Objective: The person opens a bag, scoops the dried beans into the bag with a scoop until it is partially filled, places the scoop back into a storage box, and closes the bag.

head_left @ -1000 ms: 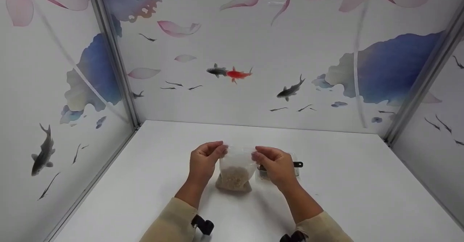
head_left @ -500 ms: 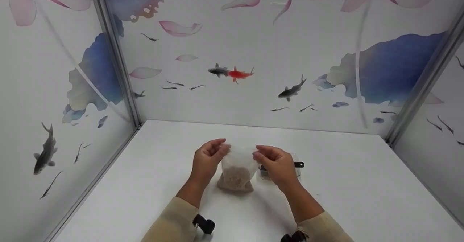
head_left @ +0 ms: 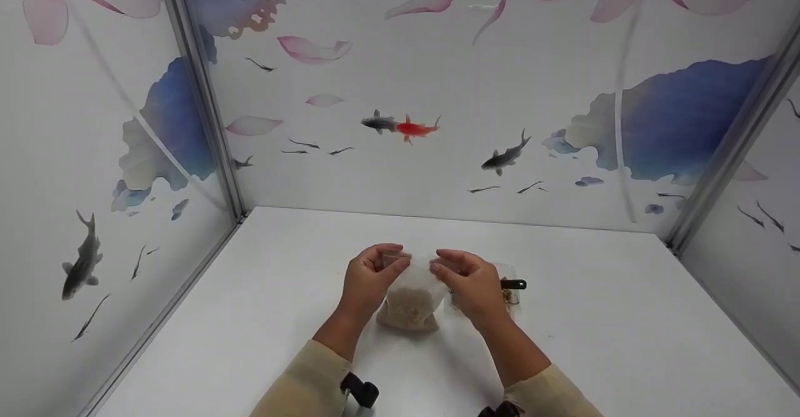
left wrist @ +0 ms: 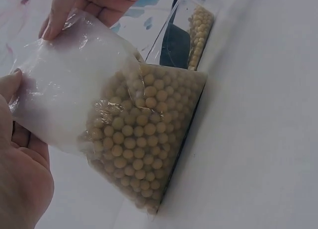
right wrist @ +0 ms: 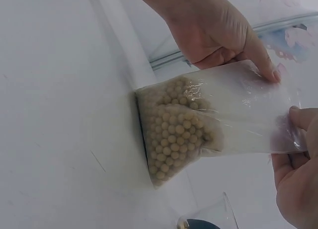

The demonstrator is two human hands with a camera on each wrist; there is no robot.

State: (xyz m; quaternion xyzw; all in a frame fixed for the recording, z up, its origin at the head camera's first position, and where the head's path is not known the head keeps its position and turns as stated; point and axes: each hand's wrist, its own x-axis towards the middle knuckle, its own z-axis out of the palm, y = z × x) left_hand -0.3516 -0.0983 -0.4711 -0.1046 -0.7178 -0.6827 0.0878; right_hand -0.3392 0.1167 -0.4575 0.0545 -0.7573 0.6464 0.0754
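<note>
A clear plastic bag (head_left: pixel 409 309), its lower part full of small round beige beans (left wrist: pixel 141 132), stands upright on the white table. My left hand (head_left: pixel 367 282) pinches the left side of its top edge between thumb and fingers. On the opposite side, my right hand (head_left: pixel 476 287) pinches the top edge in the same way. The film above the beans is slack and cloudy in both wrist views. Behind the right hand, partly hidden by it, is a clear box (head_left: pixel 514 311) that holds more beans and a black-handled tool (head_left: pixel 514 284), whose kind I cannot tell.
The white tabletop (head_left: pixel 600 317) reaches back to a panel (head_left: pixel 400 179) printed with fish and petals. Side panels with metal corner posts (head_left: pixel 201 98) close off the left and right. Black wrist mounts (head_left: pixel 361 391) sit at the cuffs of the beige sleeves (head_left: pixel 306 382).
My left hand has moved right, and the hands are closer together. The bag's top has gone from spread to slack. More of the box's beans show beside the right hand.
</note>
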